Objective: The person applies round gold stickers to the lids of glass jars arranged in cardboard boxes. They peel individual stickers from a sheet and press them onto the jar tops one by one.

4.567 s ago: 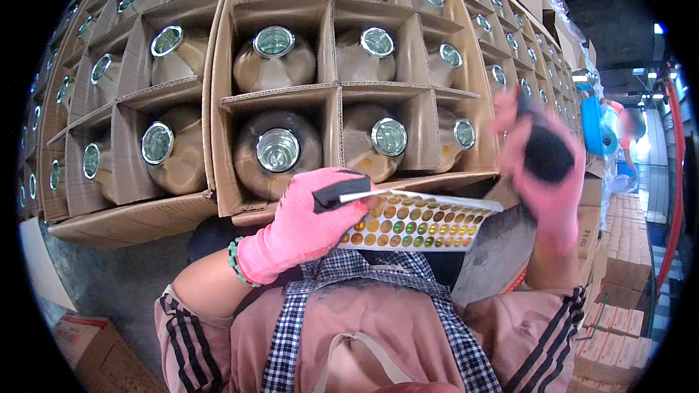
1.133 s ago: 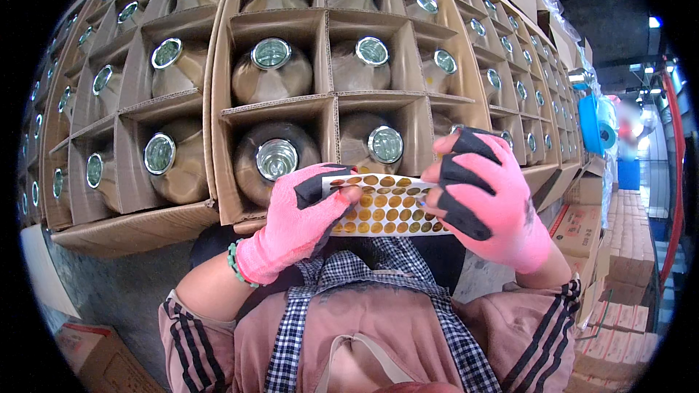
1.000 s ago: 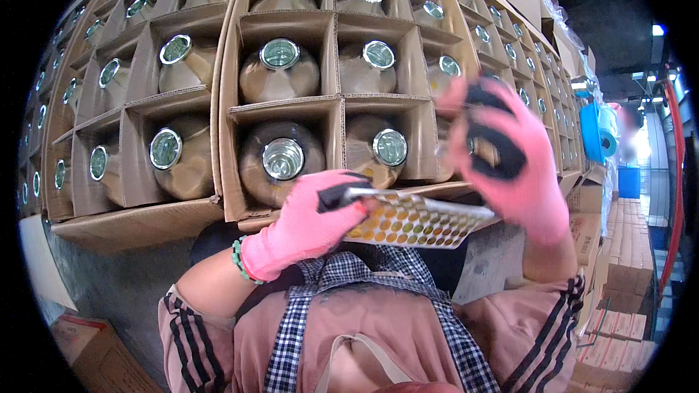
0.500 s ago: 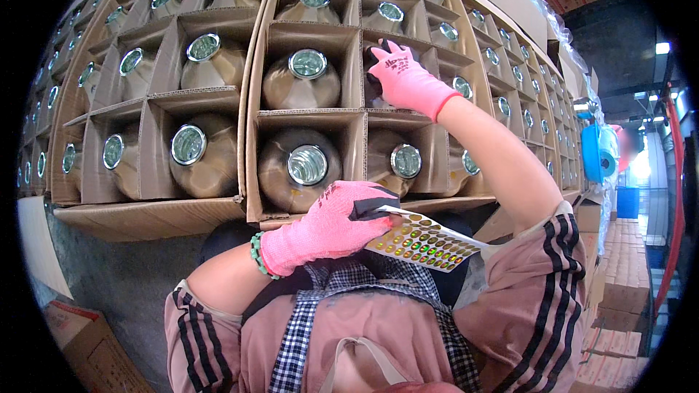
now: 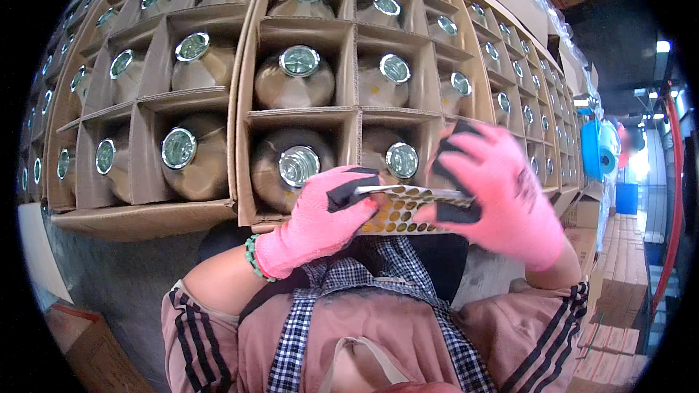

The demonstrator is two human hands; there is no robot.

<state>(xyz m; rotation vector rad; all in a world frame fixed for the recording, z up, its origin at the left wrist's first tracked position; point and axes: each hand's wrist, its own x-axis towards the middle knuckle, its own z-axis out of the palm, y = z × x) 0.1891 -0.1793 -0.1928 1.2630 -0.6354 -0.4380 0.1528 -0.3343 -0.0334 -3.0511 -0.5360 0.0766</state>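
My left hand (image 5: 314, 211), in a pink glove with black fingertips, pinches the left end of a sheet of round gold stickers (image 5: 397, 220) between thumb and fingers. At the sheet's right end is my right hand (image 5: 513, 200), gloved alike and slightly blurred. Its fingers and thumb are apart, and the thumb lies over the sheet; whether a sticker is on a fingertip does not show. Just beyond the sheet, round clear glass bottles (image 5: 295, 87) stand upright and uncapped in a divided cardboard box (image 5: 306, 114). A small gold dot shows on the bottle (image 5: 384, 87) in the second row.
Another divided box of bottles (image 5: 198, 167) adjoins on the left, and more bottle boxes (image 5: 520, 94) run off to the right. A folded carton (image 5: 91, 342) lies at the lower left. Stacked cartons (image 5: 622, 284) and a blue fan-like object (image 5: 598, 149) are farther right.
My right hand has come back from the second-row compartment to the sticker sheet. A bottle shows where it was. The sheet in my left hand has turned more level.
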